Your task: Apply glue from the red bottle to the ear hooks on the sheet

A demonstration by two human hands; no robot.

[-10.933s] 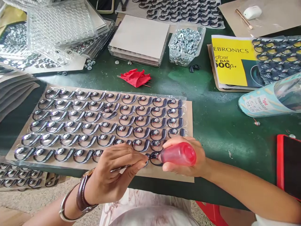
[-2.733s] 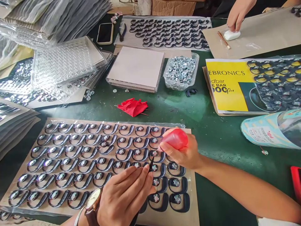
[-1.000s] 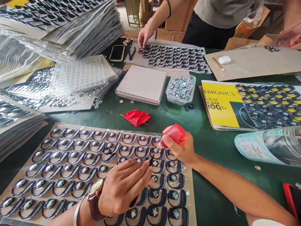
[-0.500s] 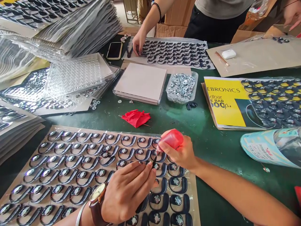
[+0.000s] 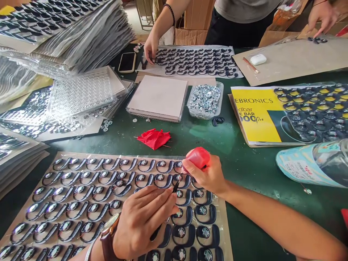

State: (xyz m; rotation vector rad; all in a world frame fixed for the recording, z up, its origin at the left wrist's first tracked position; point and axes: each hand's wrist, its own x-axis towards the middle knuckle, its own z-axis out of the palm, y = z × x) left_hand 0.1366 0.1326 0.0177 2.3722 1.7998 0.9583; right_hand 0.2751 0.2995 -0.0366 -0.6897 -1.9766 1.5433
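Note:
Black tweezers (image 5: 176, 185) are pinched in my left hand (image 5: 145, 221), which wears a watch. Their tip meets a small round silver-faced piece on a black hook-shaped part in the second row. My right hand (image 5: 213, 177) is wrapped around a red squeeze bottle (image 5: 198, 158), tilted with its lower end close to the same spot; its nozzle is mostly hidden. Beneath both hands lies a brown board (image 5: 222, 232) under clear film, carrying rows of black hook-shaped parts (image 5: 207, 214). My left hand covers several of them.
A crumpled red cloth (image 5: 153, 139) lies beyond the board. Behind it stand a clear tub of metal washers (image 5: 205, 100) and a stack of flat trays (image 5: 159, 96). A blue-patterned cup (image 5: 301, 165) lies at right. Across the table, a co-worker's hand (image 5: 151, 49) touches another parts sheet.
The view has shifted slightly. My tweezers and red bottle stay near the same part. The co-worker's other hand has come down to the small black parts at the far right.

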